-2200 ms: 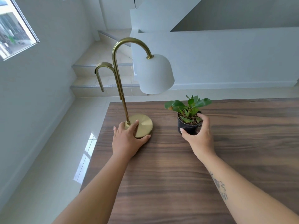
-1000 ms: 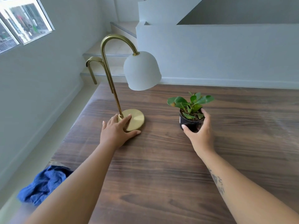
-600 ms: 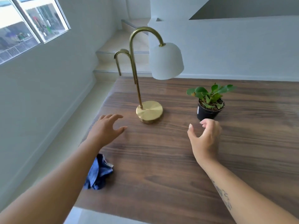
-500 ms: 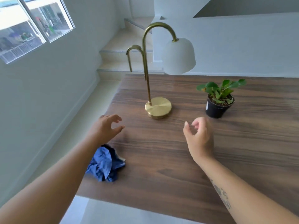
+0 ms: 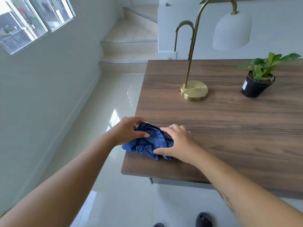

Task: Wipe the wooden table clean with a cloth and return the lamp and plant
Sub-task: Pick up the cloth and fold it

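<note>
Looking down through the head camera, I see the cloth (image 5: 147, 143), a crumpled blue towel, lying at the near left corner of the table (image 5: 229, 136), its left folds just over the table's left edge; both of the person's hands are on it. The left hand (image 5: 129, 130) comes in from the left and grips the cloth's far left part, fingers curled over the top and thumb pressed into the folds; the right hand (image 5: 178, 143) covers the cloth's right side, fingers bent down over it and thumb stretched along the near fold, so it holds the cloth as well. Farther back on the table stands the lamp (image 5: 194, 90), upright on its round brass base, its curved stem carrying the white shade (image 5: 232, 30) out to the right; the plant (image 5: 264, 66) sits to the right of the lamp in a black pot (image 5: 253, 88), apart from the base and not touching it. Both stand well apart from the hands and the cloth. Beyond the table's left edge lies a glossy tiled floor (image 5: 101, 112); stairs (image 5: 129, 45) rise behind it, and a window (image 5: 32, 22) shows at upper left. Dark shoes (image 5: 204, 219) show on the floor at the bottom edge.
</note>
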The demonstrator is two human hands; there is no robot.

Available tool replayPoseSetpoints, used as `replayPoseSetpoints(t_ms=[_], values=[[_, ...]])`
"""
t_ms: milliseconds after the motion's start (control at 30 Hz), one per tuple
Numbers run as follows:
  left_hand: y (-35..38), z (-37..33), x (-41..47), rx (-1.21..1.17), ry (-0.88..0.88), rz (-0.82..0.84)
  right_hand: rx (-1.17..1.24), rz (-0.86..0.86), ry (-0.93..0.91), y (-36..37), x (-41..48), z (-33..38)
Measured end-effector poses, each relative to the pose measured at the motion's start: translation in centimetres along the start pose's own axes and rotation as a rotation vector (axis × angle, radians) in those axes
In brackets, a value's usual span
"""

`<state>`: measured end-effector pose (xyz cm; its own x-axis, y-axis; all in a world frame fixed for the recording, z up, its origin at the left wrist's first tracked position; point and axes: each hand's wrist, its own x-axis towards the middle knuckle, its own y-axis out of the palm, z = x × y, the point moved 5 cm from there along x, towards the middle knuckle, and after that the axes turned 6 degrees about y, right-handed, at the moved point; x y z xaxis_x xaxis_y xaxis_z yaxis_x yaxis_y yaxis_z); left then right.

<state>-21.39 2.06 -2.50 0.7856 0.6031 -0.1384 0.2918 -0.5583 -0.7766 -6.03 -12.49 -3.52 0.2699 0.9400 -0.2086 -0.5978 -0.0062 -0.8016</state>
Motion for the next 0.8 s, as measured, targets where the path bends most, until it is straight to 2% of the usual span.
replayPoseSetpoints(t_ms=[33,167,367,467,567,667,733,800], values=[[0.0,-0.1,0.2,0.002,-0.002,-0.014,0.018,-0.002,0.010,0.2,0.0,0.2],[-0.2,-1.3,0.7,-0.096,0.019,-0.028,0.362,0.012,0.059,-0.6,0.2,0.3],[-1.9,-4.3,1.4,-0.413,0.016,-0.051,0.342,-0.005,0.140,-4.7,1.3,0.3],[-2.8,-5.6,1.9,-0.600,0.032,-0.082,0.483,0.018,0.210,-7.1,2.2,0.2],[-4.0,-6.8,2.4,-0.775,0.083,-0.120,0.392,0.049,0.176,-10.1,2.7,0.8],[-5.8,-7.9,3.1,-0.849,0.135,-0.180,0.302,-0.117,0.085,-13.4,3.6,2.0],[-6.9,-8.2,3.3,-0.794,0.166,-0.220,0.210,-0.210,0.013,-14.8,3.7,3.2],[-7.2,-8.0,2.9,-0.636,0.184,-0.257,0.137,-0.237,-0.041,-14.5,3.2,3.8]])
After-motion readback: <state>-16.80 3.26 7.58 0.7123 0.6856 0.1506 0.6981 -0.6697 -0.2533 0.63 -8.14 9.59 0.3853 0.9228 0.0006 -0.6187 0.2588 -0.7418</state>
